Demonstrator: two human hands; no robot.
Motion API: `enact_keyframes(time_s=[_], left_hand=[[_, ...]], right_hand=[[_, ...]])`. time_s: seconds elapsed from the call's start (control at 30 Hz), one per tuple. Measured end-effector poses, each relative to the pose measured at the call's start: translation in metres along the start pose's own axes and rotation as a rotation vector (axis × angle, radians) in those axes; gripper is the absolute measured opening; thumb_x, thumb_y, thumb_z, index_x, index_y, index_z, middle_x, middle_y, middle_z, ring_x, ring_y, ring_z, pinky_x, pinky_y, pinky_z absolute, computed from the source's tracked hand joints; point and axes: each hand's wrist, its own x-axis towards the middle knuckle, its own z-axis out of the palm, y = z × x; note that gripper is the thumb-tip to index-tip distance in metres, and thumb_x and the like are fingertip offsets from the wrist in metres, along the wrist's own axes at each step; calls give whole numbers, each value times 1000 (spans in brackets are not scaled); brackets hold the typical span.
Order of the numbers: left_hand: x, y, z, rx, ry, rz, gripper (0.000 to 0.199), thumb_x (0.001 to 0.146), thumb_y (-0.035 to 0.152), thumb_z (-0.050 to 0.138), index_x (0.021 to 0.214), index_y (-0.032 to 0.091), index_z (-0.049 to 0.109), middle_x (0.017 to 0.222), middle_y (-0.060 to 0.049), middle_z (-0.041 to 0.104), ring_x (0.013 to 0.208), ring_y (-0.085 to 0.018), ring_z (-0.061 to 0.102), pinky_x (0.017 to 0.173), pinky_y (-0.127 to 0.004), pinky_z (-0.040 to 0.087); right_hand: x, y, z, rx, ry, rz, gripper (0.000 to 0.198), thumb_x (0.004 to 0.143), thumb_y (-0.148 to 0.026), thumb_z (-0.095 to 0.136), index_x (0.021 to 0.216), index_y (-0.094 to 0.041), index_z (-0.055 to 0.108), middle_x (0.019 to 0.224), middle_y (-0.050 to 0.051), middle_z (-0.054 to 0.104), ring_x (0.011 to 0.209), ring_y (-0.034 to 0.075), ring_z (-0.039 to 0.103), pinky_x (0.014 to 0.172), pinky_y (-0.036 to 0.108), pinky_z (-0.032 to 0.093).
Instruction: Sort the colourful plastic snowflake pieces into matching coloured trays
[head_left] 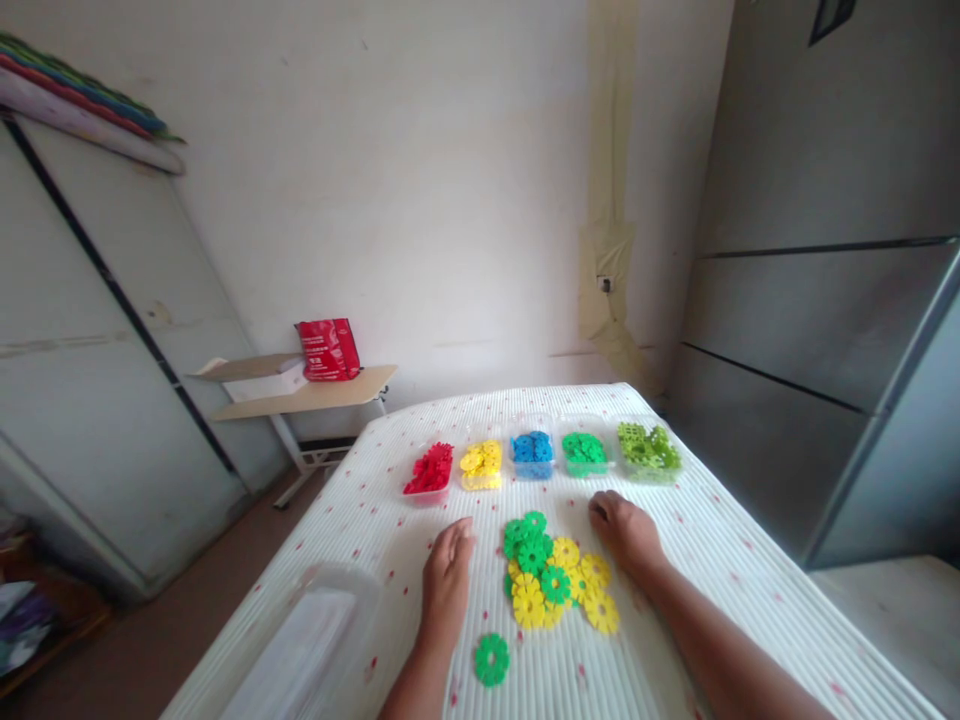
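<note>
- The fingers of the left hand [448, 553] look loose and empty; those of the right hand [619, 518] bend inward, and from my distance I cannot tell if they hold something.
- The pile of green and yellow discs [548, 577] lies between both hands, longest from far left to near right.
- I see it rightward of the left fingers, leftward and nearer from the right; both seem equally close.

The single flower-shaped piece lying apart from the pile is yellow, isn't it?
Not quite: the colour is wrong. The head view shows that the single flower-shaped piece is green; it does lie apart from the pile.
</note>
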Motion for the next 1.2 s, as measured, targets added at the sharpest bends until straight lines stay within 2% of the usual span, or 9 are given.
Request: enact_keyframes(time_s=[0.1,0.23,0.43,0.57,0.67,0.77,0.93,1.1,1.2], left_hand=[[2,-1,-7,-79,33,-86,53,74,61,46,87,14,65,85,-11,69,76,-23,65,75,-39,51],[3,-1,-9,-13,-50,-56,55,74,62,45,87,14,66,75,-9,68,72,-23,64,72,-38,51],[3,-1,-11,21,-116,-32,55,76,62,43,86,13,66,70,-7,66,70,-22,63,69,-35,50],[5,-3,-13,3,-132,-30,50,77,58,45,85,13,65,73,-7,67,70,-21,63,69,-33,50],[6,-4,-14,-22,-126,-17,48,78,56,46,86,13,65,78,-8,67,73,-21,63,69,-33,50],[6,-5,-14,-19,-125,-21,47,79,55,45,86,12,64,77,-8,67,72,-20,63,69,-32,50],[5,-5,-14,-16,-126,-17,46,79,54,45,84,13,65,74,-7,67,71,-20,63,68,-32,50],[5,-5,-14,-29,-115,-12,46,78,55,47,83,13,65,73,-7,67,69,-20,64,65,-31,50],[6,-6,-13,-33,-105,-16,47,77,55,47,83,12,66,72,-7,67,67,-20,63,64,-31,50]], right_hand=[[-1,0,-1,-3,-6,5,20,84,-19,42,79,-20,62,84,3,64,72,13,58,58,23,29],[1,-4,-2,3,-19,-1,21,84,-21,42,83,-22,64,86,3,65,73,14,59,58,22,31],[12,-36,-1,183,-108,-193,28,85,-20,40,99,-21,64,100,5,65,90,15,60,75,21,39],[23,-59,6,155,-206,-273,30,83,-22,44,108,-21,61,108,7,62,101,18,56,80,24,39],[31,-66,13,129,-260,-266,25,76,-20,51,97,-21,65,101,7,62,94,20,57,73,25,39],[37,-64,17,147,-289,-247,21,70,-17,54,87,-20,65,91,5,62,81,17,57,66,24,37],[38,-54,18,247,-257,-180,13,61,-12,57,73,-17,59,72,0,60,65,12,51,56,20,29],[36,-55,14,367,-159,-77,9,67,-10,52,72,-17,54,66,-2,57,61,11,49,54,19,31],[32,-67,13,440,-141,-81,6,73,-15,51,76,-18,55,70,-2,60,63,11,52,55,18,34]])
